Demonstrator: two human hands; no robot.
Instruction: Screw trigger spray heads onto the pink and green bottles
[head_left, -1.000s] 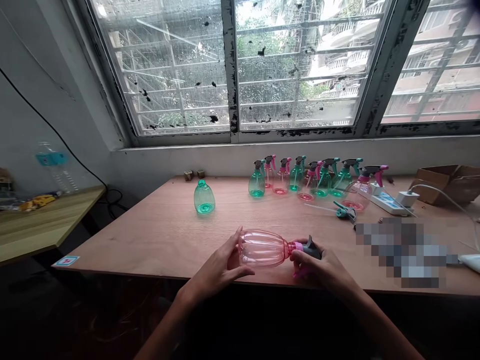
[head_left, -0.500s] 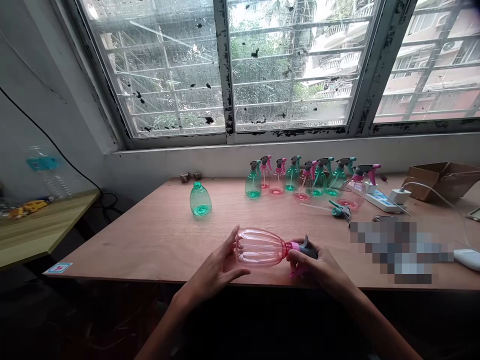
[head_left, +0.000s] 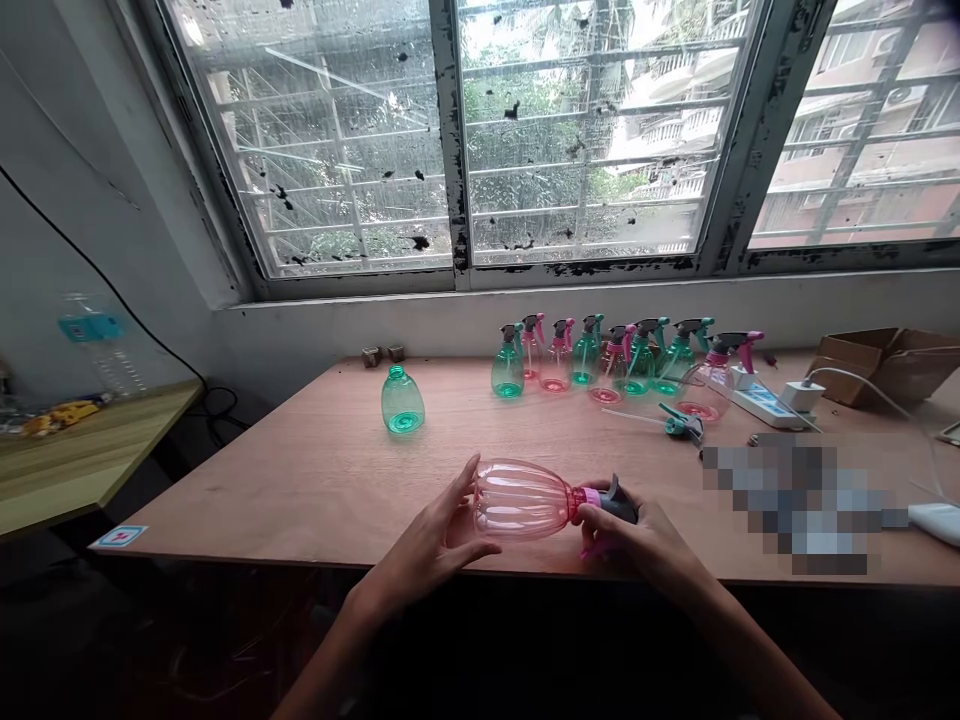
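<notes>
A clear pink spray bottle (head_left: 521,499) lies on its side near the front edge of the wooden table (head_left: 315,480). My left hand (head_left: 439,540) cups the bottle's base, fingers curled around it. My right hand (head_left: 637,538) is closed on the grey and pink spray head (head_left: 611,500) at the bottle's neck. A green bottle without a head (head_left: 403,400) stands alone further back to the left. A loose teal spray head with its tube (head_left: 679,422) lies on the table to the right.
A row of several green and pink spray bottles (head_left: 615,360) stands along the back by the window sill. A white power strip (head_left: 769,405) and a cardboard box (head_left: 885,362) sit at the back right. A second table (head_left: 67,455) is on the left.
The hands and the pink bottle have stayed almost where they were; only the camera view has shifted slightly.
</notes>
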